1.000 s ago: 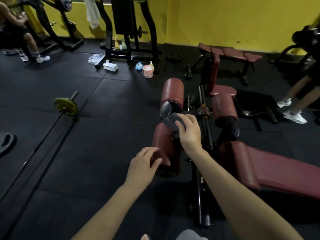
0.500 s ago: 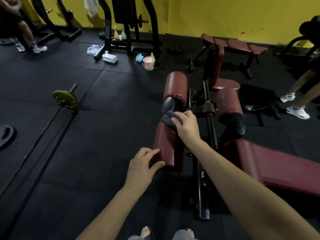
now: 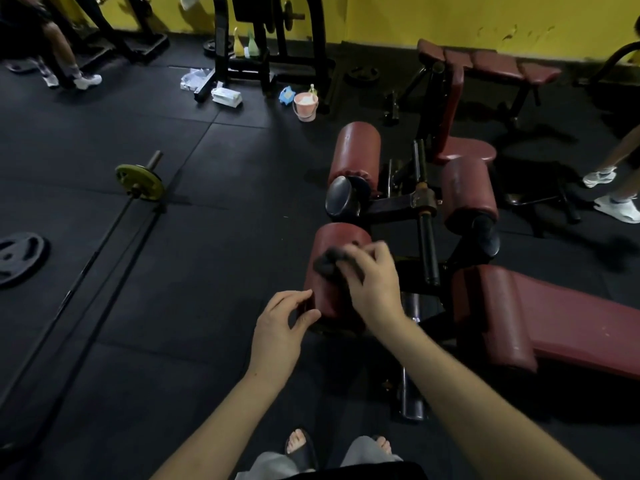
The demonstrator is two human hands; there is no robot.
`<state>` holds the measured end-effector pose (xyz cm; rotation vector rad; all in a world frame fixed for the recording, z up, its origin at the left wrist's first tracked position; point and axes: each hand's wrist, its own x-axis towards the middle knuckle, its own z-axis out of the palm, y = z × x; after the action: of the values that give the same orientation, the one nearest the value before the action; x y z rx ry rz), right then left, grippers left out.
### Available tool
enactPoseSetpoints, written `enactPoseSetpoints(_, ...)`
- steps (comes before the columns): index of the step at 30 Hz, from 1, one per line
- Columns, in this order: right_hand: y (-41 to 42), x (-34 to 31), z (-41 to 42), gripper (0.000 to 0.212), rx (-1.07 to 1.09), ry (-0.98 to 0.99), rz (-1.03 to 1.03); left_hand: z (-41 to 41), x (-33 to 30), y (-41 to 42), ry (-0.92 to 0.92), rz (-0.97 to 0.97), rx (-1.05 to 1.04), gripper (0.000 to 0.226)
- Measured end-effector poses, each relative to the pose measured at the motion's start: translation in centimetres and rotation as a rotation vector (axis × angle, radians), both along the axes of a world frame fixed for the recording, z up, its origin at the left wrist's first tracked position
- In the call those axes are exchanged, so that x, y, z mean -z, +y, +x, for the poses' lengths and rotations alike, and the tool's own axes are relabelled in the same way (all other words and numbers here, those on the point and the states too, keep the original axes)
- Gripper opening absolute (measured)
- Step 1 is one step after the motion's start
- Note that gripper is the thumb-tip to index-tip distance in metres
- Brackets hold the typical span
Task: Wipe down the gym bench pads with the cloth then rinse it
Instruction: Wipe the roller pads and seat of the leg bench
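A dark cloth (image 3: 329, 263) is gripped in the right hand (image 3: 372, 278), bunched under curled fingers and pressed on top of the near roller pad (image 3: 332, 271). The cloth sticks out to the left of the knuckles; the hand is blurred, so the exact finger placement cannot be told. Just below and left of that grip, the left hand (image 3: 280, 327) is held at the near end of the same pad, fingers half curled and spread, the thumb tip touching or nearly touching the pad's end face; nothing is held in it.

Beyond the grip, a black round end cap (image 3: 341, 197) is seen on a metal arm, and past it a second roller pad (image 3: 356, 152) stands upright-tilted. To the right of the grip, across a dark steel bar (image 3: 427, 244), a third roller pad (image 3: 467, 192) is mounted. Lower right of the grip, the long bench pad (image 3: 571, 320) is stretched toward the frame edge, apart from the hand.

Far beyond the grip, a pink bucket (image 3: 305, 105) is set on the black floor mat (image 3: 173, 271), beside a blue item and a bottle. Well to the left, a barbell (image 3: 138, 178) with a yellow-green plate is laid on the floor, and a loose black plate (image 3: 19, 256) lies further left. Sandalled feet are seen directly below the arms.
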<state>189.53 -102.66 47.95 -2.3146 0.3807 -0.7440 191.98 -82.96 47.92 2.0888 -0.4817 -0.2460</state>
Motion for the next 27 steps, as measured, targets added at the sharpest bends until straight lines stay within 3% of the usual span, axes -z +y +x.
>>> enactPoseSetpoints(5, -3.1, -1.3, 5.9, 0.033, 0.154, 0.045, 0.132, -0.2, -0.2, -0.1, 0.016, 0.0, -0.03, 0.034)
enactPoseSetpoints(13, 4.0, 0.7, -7.4, 0.027, -0.045, 0.003, 0.015, -0.8, 0.3, -0.2, -0.011, 0.004, -0.067, 0.039)
enactPoseSetpoints(16, 1.9, 0.1, -3.0, 0.025, 0.022, 0.0, -0.024, -1.0, 0.3, -0.3, 0.0, -0.007, -0.082, 0.031)
enactPoseSetpoints(22, -3.1, -1.6, 5.7, 0.034, 0.22, 0.037, 0.14, -1.6, 0.0, -0.4, -0.034, 0.023, -0.093, 0.032)
enactPoseSetpoints(27, 2.2, -0.4, -3.7, 0.028, 0.12, 0.007, 0.043, -3.0, 0.9, 0.2, -0.234, 0.056, -0.033, 0.031)
